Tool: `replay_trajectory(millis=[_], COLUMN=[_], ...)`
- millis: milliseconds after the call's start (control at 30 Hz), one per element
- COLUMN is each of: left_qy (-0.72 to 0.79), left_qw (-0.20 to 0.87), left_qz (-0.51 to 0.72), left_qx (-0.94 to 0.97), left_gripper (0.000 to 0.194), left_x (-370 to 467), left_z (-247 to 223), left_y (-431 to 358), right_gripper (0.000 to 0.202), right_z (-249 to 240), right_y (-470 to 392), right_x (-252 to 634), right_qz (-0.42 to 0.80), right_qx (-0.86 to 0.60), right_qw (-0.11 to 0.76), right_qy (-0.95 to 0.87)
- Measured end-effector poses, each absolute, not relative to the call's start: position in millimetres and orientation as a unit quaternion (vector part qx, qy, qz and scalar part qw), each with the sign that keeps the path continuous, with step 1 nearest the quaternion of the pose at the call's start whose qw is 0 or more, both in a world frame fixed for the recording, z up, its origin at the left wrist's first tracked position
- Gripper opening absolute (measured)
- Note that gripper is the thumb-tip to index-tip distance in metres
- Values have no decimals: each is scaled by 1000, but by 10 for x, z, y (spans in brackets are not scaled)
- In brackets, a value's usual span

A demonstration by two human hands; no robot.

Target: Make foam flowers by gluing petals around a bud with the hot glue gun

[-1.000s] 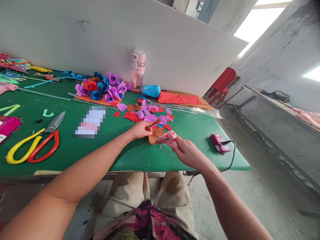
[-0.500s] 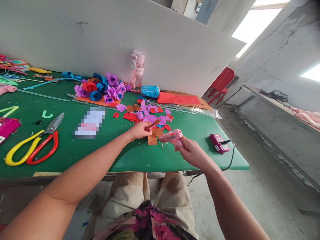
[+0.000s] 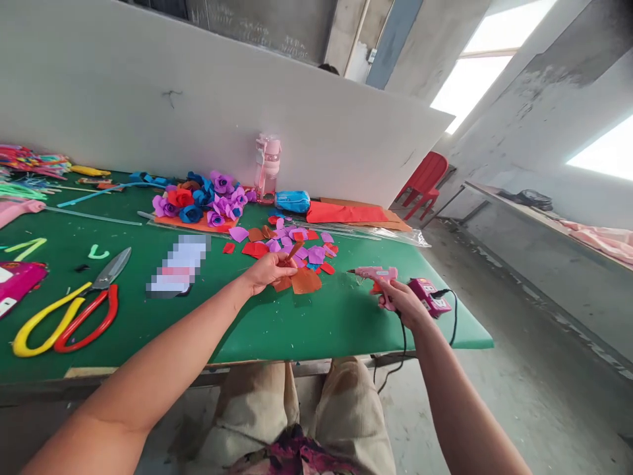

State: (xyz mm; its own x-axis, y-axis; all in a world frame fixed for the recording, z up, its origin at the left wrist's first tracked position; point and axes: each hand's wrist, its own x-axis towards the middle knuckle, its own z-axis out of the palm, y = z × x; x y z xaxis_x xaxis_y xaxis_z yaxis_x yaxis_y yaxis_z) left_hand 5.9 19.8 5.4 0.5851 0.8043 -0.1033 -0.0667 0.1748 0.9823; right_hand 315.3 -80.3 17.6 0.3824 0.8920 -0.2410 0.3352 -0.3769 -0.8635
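Note:
Between the fingers of my left hand (image 3: pixel 270 270) is a small rolled piece of brown paper (image 3: pixel 295 252), its tip pointing up. Just under and beside that hand lies a brown paper piece (image 3: pixel 306 282) on the green table (image 3: pixel 316 330). My right hand (image 3: pixel 403 303) is wrapped around a pink glue gun (image 3: pixel 378 274), with the nozzle pointing left, apart from the paper. Loose purple, red, brown and blue paper petals (image 3: pixel 297 239) are scattered beyond my left hand. Finished paper flowers (image 3: pixel 198 198) in purple, blue and red sit in a pile behind them.
Large scissors (image 3: pixel 93 297) with yellow and red handles lie open at left, near a pixelated phone-like object (image 3: pixel 178 264). A magenta power box (image 3: pixel 430 297) with a black cord stands right. A pink bottle (image 3: pixel 268 168), blue pouch (image 3: pixel 293 200) and red paper (image 3: pixel 346 213) line the back.
My right hand has drawn the glue gun right, away from the brown paper, toward the power box. My left hand still holds the rolled paper. The view has tilted up slightly.

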Motion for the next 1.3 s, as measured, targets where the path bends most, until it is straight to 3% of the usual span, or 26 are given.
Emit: replay_trajectory(millis=[133,200,267,367,467,700,967,1300], left_qy=[338,352,364,369,370,366,397,404], left_qw=[673,653,636,619,608,609,622,603], left_qz=[347,363,371,373,372,357,421,452], left_qx=[559,564,571,584,595,606,527,519], left_gripper=[24,24,23,22,21,24,36,36], left_x=[50,55,61,56,35,23,-2,-26], left_z=[35,29,31,47,66,70,23,-7], left_y=[224,230,234,235,235,244,272,354], right_gripper=[48,49,49,48,41,23,26,28], right_z=[148,194,235,239,194,99,-13,-127], right_y=[-723,-706,-673,-576,-452,-205,265,255], right_x=[3184,3055,2828,2374,1963,1679,1504,1472], right_qz=[106,11,24,240,415,402,404,433], right_qx=[-852,-862,-835,-696,-572,-606,-552,-500], right_qw=[168,143,207,357,388,356,570,653], right_qy=[-484,-486,-509,-575,-591,-587,-455,-369])
